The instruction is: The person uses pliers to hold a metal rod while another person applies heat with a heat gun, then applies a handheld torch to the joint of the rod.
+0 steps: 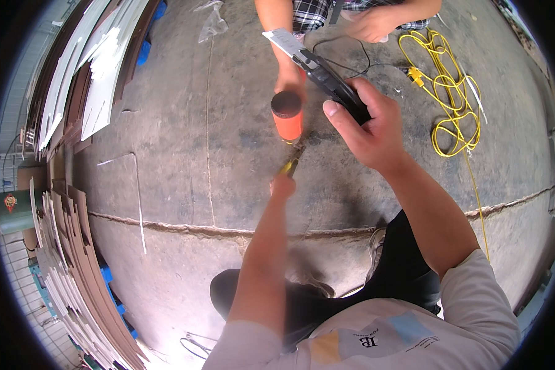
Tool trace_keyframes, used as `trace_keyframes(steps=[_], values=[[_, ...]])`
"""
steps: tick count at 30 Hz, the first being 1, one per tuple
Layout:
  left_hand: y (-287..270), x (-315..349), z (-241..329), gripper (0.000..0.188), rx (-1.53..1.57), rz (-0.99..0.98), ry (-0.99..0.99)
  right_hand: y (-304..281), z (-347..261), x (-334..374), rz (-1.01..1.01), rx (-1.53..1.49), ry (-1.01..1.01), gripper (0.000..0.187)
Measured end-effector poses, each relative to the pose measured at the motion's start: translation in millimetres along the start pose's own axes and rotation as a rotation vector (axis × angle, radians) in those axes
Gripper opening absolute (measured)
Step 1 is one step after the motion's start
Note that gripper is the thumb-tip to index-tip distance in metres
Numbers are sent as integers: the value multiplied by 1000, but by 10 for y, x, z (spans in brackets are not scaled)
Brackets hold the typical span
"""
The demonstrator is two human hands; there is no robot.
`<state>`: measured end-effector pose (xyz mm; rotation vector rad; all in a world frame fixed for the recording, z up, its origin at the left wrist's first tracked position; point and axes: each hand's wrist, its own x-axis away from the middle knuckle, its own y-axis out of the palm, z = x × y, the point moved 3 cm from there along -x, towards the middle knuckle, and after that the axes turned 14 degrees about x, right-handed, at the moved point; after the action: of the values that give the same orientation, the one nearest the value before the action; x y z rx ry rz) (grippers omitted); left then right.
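Note:
My right hand [379,123] is raised and closed round a black utility knife [330,80], its broad pale blade pointing up and left. Lower and to the left, my left hand [282,185] grips a slim tool with yellow-and-black handles [288,166], which looks like pliers; its tip and whatever it may hold are blurred. Just beyond that tip, an orange heat gun [288,123] with a dark round vented end is held in a co-worker's hand [290,80]. The co-worker's other hand [371,24] hovers near their knees, fingers blurred.
A yellow extension cord [451,114] lies coiled on the concrete floor at the right. Brown and white strips [68,265] are stacked along the left, with more panels [98,80] behind. A bent white strip [139,197] and clear plastic [213,23] lie on the floor.

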<state>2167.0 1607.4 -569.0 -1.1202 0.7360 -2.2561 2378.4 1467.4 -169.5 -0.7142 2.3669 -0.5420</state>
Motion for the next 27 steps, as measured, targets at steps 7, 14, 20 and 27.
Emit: trace_keyframes(steps=[7, 14, 20, 27], values=[[12, -139, -140, 43, -171, -225, 123, -6, -7, 40, -36, 12, 80, 22], [-158, -47, -66, 46, -146, -306, 110, 35, 10, 107, -72, 32, 42, 23], [-310, 349, 418, 44, -132, -144, 53, -11, 73, 154, -86, 63, 79, 23], [-269, 425, 331, 37, -133, 26, 134, 63, 20, 180, -102, 51, 80, 23]])
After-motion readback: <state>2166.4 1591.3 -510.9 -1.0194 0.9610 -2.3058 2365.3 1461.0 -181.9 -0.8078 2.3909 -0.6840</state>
